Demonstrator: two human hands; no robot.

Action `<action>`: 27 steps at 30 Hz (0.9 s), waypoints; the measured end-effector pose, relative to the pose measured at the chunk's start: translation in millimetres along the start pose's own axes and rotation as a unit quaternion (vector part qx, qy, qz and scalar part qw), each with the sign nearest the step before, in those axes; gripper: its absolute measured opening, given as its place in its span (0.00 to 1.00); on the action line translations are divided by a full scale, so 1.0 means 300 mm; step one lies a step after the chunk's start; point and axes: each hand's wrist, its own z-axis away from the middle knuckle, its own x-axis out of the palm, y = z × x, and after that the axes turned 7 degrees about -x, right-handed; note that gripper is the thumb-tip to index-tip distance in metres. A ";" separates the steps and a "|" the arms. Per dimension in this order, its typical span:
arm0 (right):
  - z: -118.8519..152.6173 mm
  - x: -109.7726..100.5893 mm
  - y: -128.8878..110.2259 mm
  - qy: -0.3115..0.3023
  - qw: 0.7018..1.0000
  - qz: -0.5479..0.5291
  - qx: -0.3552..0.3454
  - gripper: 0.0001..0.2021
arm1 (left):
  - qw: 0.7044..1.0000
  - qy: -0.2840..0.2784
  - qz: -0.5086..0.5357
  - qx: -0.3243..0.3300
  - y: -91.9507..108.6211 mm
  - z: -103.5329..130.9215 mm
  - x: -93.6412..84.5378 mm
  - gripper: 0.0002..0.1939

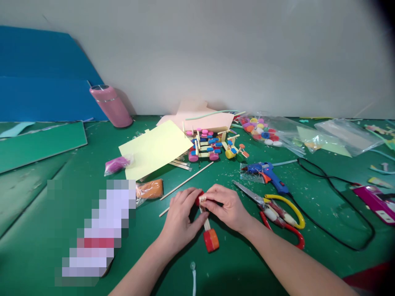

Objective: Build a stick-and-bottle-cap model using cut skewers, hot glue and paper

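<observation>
Between my hands is a small craft model made of pale wooden sticks with red and orange caps (pixel 211 241) at its near end and a red piece at the far end. My left hand (pixel 180 216) grips the model's far part from the left, thumb against the sticks. My right hand (pixel 227 206) pinches a short pale stick piece (pixel 203 198) at the red far end; its contact point is partly covered by the fingers. Right of my right hand lie scissors (pixel 285 201) with yellow and red handles. A long thin wooden stick (pixel 187 181) rests beyond my left hand.
A blue glue gun (pixel 267 172) with a black cord lies at right. Several similar finished-looking models (pixel 205 154) stand at the back, beside a bag of coloured caps (pixel 262 129). Yellow paper (pixel 154 150), orange clay (pixel 151 189) and a pink tumbler (pixel 112 107) are left.
</observation>
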 end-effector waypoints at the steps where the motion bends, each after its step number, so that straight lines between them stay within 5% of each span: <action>1: 0.000 0.000 0.000 0.001 1.000 0.000 0.000 0.07 | 1.000 0.002 0.000 0.000 0.000 0.000 0.000 0.19; 27: 0.003 -0.001 0.004 -0.001 1.000 -0.002 0.002 0.07 | 1.000 0.000 0.001 0.001 0.001 -0.001 0.000 0.19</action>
